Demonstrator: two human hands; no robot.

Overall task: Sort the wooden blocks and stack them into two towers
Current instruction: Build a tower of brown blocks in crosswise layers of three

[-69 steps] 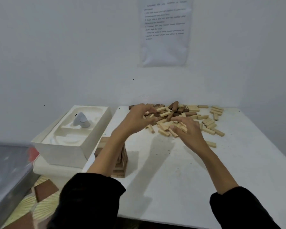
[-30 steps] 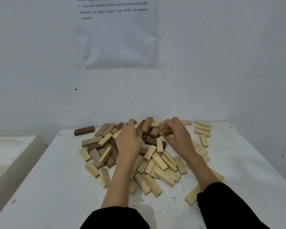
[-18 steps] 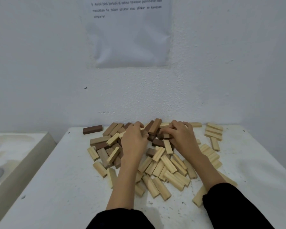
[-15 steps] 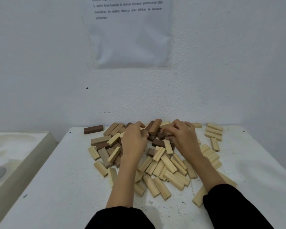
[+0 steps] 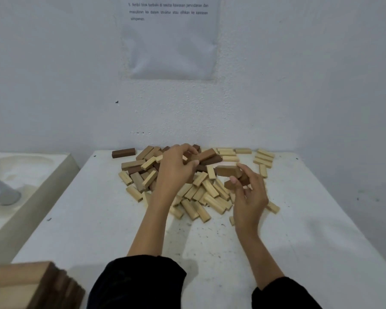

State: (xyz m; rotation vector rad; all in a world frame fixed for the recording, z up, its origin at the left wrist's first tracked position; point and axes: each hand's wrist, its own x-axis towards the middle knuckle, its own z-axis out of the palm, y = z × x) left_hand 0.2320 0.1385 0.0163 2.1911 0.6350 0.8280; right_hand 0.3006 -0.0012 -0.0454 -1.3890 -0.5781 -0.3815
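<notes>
A loose pile of wooden blocks [image 5: 194, 186] lies at the far middle of the white table [image 5: 299, 241], pale ones toward me and dark brown ones near the wall. My left hand [image 5: 176, 168] rests on the pile with fingers curled around a dark brown block [image 5: 193, 157]. My right hand [image 5: 249, 195] is lifted just above the pile's right side and holds brown blocks [image 5: 228, 171], with a second one under it. A started tower of brown blocks [image 5: 31, 286] shows at the bottom left corner.
A single dark block [image 5: 123, 152] lies apart at the far left of the table. A row of pale blocks [image 5: 263, 158] sits at the far right. A white moulded box [image 5: 20, 175] stands left of the table. The wall with a paper sheet [image 5: 169, 39] is just behind.
My right hand has pulled back from the pile's far side toward me and lifted, carrying brown blocks. My left hand stays on the pile. The view tilted down, revealing the tower at bottom left.
</notes>
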